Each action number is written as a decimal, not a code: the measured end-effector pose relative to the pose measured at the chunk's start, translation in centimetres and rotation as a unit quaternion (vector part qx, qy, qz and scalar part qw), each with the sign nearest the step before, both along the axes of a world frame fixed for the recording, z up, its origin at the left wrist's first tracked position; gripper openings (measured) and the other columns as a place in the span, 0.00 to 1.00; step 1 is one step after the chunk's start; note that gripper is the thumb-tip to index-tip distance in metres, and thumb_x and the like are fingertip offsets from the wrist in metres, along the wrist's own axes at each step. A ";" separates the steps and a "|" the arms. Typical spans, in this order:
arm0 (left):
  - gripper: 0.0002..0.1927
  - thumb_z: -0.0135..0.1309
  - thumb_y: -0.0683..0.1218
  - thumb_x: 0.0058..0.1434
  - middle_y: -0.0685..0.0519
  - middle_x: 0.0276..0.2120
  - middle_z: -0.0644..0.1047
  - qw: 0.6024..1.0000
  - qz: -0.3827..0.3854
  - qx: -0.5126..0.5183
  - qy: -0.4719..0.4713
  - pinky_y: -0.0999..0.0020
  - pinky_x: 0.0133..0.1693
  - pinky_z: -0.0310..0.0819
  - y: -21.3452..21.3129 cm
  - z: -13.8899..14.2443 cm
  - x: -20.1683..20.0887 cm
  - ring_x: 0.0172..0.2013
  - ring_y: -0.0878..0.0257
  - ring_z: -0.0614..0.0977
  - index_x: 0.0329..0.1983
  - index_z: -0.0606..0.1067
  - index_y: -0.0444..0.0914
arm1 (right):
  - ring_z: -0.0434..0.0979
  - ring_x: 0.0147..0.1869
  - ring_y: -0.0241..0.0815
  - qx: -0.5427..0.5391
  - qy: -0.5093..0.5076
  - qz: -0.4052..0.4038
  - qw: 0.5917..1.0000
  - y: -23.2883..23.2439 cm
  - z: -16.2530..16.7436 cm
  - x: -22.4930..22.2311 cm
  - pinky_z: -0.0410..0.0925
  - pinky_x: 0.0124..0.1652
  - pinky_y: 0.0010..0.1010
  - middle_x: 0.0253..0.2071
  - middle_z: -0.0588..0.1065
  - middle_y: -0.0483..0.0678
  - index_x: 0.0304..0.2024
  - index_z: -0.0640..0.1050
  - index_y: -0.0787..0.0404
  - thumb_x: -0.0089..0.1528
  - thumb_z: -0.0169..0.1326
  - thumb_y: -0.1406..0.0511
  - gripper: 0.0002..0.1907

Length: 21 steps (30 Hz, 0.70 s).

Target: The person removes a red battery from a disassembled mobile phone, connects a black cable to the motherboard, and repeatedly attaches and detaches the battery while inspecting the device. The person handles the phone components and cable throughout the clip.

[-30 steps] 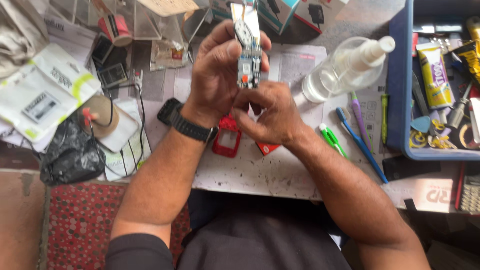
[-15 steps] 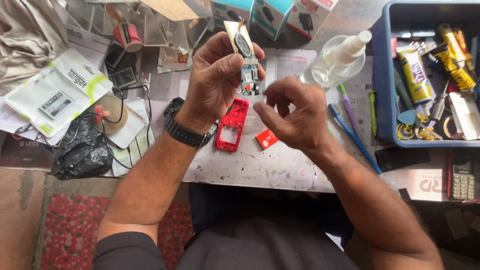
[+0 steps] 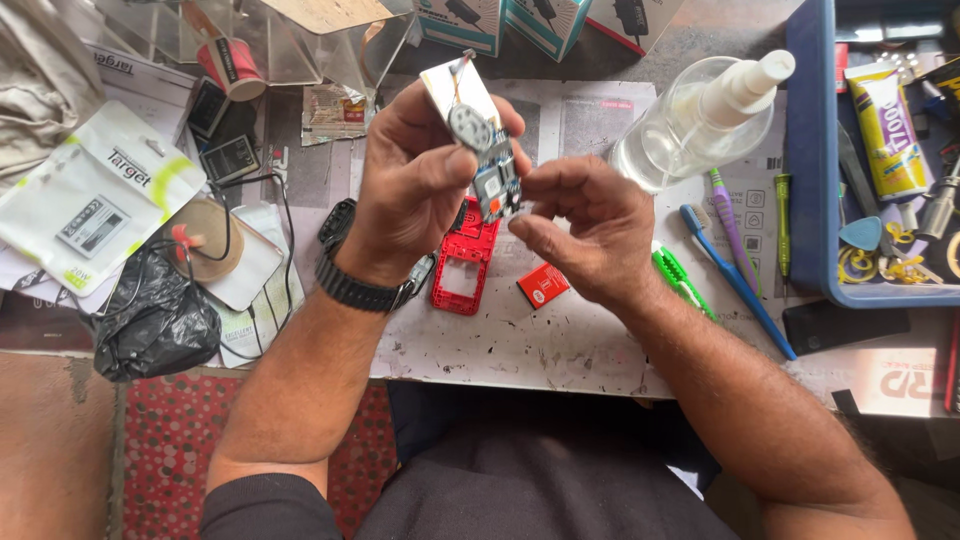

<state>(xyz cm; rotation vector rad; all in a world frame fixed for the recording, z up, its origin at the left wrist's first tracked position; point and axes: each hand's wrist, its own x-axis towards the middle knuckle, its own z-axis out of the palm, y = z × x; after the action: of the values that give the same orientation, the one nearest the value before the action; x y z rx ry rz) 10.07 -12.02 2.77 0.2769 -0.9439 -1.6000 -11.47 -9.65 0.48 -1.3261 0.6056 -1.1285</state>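
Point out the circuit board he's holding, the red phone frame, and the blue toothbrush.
circuit board (image 3: 492, 170), head view, its blue lower half.
red phone frame (image 3: 462, 275), head view, its lower window edge.
blue toothbrush (image 3: 735, 285), head view, mid-handle.

A clear spray bottle (image 3: 700, 115) lies on the worktable (image 3: 560, 340), near a blue tray (image 3: 805, 180) full of tools. A blue toothbrush (image 3: 735, 282) and a green one (image 3: 680, 280) lie below it. A black bag (image 3: 155, 325) sits at the left edge, and a red frame (image 3: 465, 270) lies near the middle.

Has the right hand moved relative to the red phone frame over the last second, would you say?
Yes. The right hand has shifted rightward off the red frame, which now lies uncovered.
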 end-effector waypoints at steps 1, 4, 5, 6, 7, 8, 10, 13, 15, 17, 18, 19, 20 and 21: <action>0.18 0.67 0.43 0.67 0.38 0.48 0.80 1.000 -0.009 0.001 0.001 0.61 0.46 0.86 0.0 0.0 0.1 0.45 0.51 0.86 0.56 0.75 0.32 | 0.81 0.53 0.36 -0.004 0.015 0.001 1.000 0.2 0.0 0.0 0.77 0.49 0.27 0.50 0.77 0.53 0.55 0.73 0.69 0.65 0.62 0.76 0.18; 0.20 0.67 0.43 0.67 0.38 0.49 0.79 0.999 -0.032 0.003 0.006 0.59 0.47 0.87 -0.1 0.1 0.2 0.45 0.51 0.86 0.57 0.74 0.33 | 0.81 0.48 0.35 -0.026 0.055 0.006 0.998 0.5 0.2 0.1 0.76 0.46 0.27 0.47 0.77 0.51 0.52 0.75 0.68 0.64 0.63 0.76 0.16; 0.20 0.66 0.43 0.67 0.38 0.49 0.79 0.999 -0.036 0.006 0.007 0.59 0.47 0.87 -0.1 0.1 0.2 0.45 0.51 0.86 0.58 0.74 0.33 | 0.81 0.45 0.34 -0.039 0.064 0.009 0.997 0.6 0.4 0.2 0.76 0.43 0.26 0.46 0.78 0.51 0.51 0.75 0.69 0.63 0.64 0.75 0.16; 0.20 0.66 0.43 0.67 0.38 0.49 0.79 0.999 -0.041 0.008 0.007 0.59 0.47 0.87 0.0 0.1 0.2 0.45 0.51 0.86 0.58 0.74 0.33 | 0.81 0.41 0.34 -0.053 0.072 0.011 0.996 0.7 0.6 0.3 0.76 0.41 0.25 0.45 0.79 0.51 0.50 0.76 0.69 0.62 0.64 0.75 0.16; 0.20 0.66 0.43 0.68 0.37 0.49 0.79 0.999 -0.043 0.012 0.007 0.59 0.48 0.86 0.0 0.0 0.2 0.45 0.52 0.86 0.58 0.74 0.32 | 0.81 0.40 0.33 -0.063 0.090 0.009 0.994 0.7 0.8 0.3 0.75 0.39 0.25 0.43 0.79 0.50 0.49 0.76 0.69 0.61 0.64 0.74 0.15; 0.20 0.66 0.44 0.68 0.37 0.49 0.79 0.999 -0.044 0.015 0.007 0.59 0.48 0.86 0.0 0.0 0.2 0.45 0.52 0.86 0.59 0.74 0.32 | 0.81 0.38 0.33 -0.074 0.107 0.008 0.991 0.7 1.0 0.3 0.75 0.37 0.24 0.41 0.79 0.49 0.48 0.75 0.68 0.61 0.64 0.73 0.15; 0.21 0.66 0.44 0.68 0.37 0.49 0.79 0.999 -0.047 0.022 0.009 0.60 0.47 0.86 -0.1 -0.2 0.2 0.45 0.52 0.86 0.59 0.73 0.32 | 0.82 0.35 0.32 -0.115 0.151 -0.013 0.982 0.8 1.3 0.5 0.74 0.35 0.24 0.37 0.79 0.47 0.46 0.76 0.67 0.61 0.64 0.73 0.13; 0.22 0.66 0.44 0.67 0.37 0.49 0.79 0.998 -0.047 0.030 0.017 0.60 0.46 0.86 -0.2 -0.5 0.3 0.45 0.51 0.86 0.60 0.73 0.32 | 0.79 0.29 0.32 -0.187 0.219 -0.062 0.956 0.6 1.4 0.9 0.71 0.29 0.23 0.31 0.79 0.45 0.43 0.76 0.64 0.60 0.65 0.73 0.11; 0.23 0.66 0.44 0.67 0.36 0.49 0.79 0.998 -0.047 0.030 0.021 0.61 0.46 0.87 -0.2 -0.5 0.4 0.45 0.51 0.86 0.60 0.72 0.32 | 0.73 0.23 0.31 -0.204 0.251 -0.078 0.943 0.6 1.5 1.0 0.65 0.23 0.24 0.28 0.79 0.45 0.39 0.76 0.63 0.58 0.67 0.72 0.12; 0.24 0.66 0.44 0.66 0.36 0.49 0.79 0.998 -0.044 0.028 0.019 0.61 0.46 0.86 -0.2 -0.3 0.5 0.44 0.51 0.86 0.61 0.72 0.32 | 0.71 0.21 0.31 -0.214 0.258 -0.080 0.939 0.6 1.7 1.1 0.63 0.22 0.25 0.26 0.77 0.45 0.38 0.76 0.62 0.57 0.67 0.72 0.12; 0.24 0.66 0.44 0.66 0.36 0.48 0.79 0.999 -0.042 0.028 0.018 0.62 0.46 0.86 -0.2 -0.2 0.6 0.44 0.52 0.86 0.62 0.72 0.32 | 0.70 0.20 0.31 -0.221 0.261 -0.081 0.936 0.5 1.8 1.1 0.62 0.21 0.26 0.25 0.77 0.45 0.38 0.76 0.62 0.57 0.67 0.72 0.12; 0.25 0.66 0.44 0.66 0.37 0.48 0.79 0.999 -0.039 0.029 0.018 0.62 0.47 0.86 -0.1 -0.1 0.7 0.44 0.52 0.86 0.62 0.72 0.32 | 0.70 0.20 0.31 -0.225 0.262 -0.079 0.935 0.5 1.8 1.1 0.62 0.21 0.26 0.25 0.77 0.45 0.38 0.76 0.62 0.57 0.67 0.72 0.12; 0.25 0.67 0.44 0.66 0.37 0.48 0.79 0.999 -0.038 0.030 0.018 0.62 0.47 0.86 0.0 0.0 0.7 0.44 0.52 0.86 0.62 0.72 0.32 | 0.70 0.20 0.31 -0.229 0.264 -0.076 0.934 0.4 1.9 1.1 0.62 0.21 0.26 0.25 0.77 0.45 0.38 0.76 0.62 0.57 0.66 0.72 0.12; 0.25 0.67 0.43 0.65 0.37 0.48 0.79 0.999 -0.036 0.032 0.018 0.62 0.47 0.85 0.0 0.1 0.7 0.44 0.52 0.86 0.62 0.72 0.32 | 0.70 0.20 0.31 -0.232 0.266 -0.074 0.933 0.4 2.0 1.1 0.62 0.21 0.26 0.26 0.77 0.45 0.38 0.76 0.62 0.57 0.66 0.72 0.12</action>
<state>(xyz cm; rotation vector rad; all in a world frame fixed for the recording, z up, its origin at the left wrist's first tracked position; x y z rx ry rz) 10.78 -12.02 2.86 0.2605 -0.8855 -1.6981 -10.41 -9.21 2.43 -2.0577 0.8764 -1.0685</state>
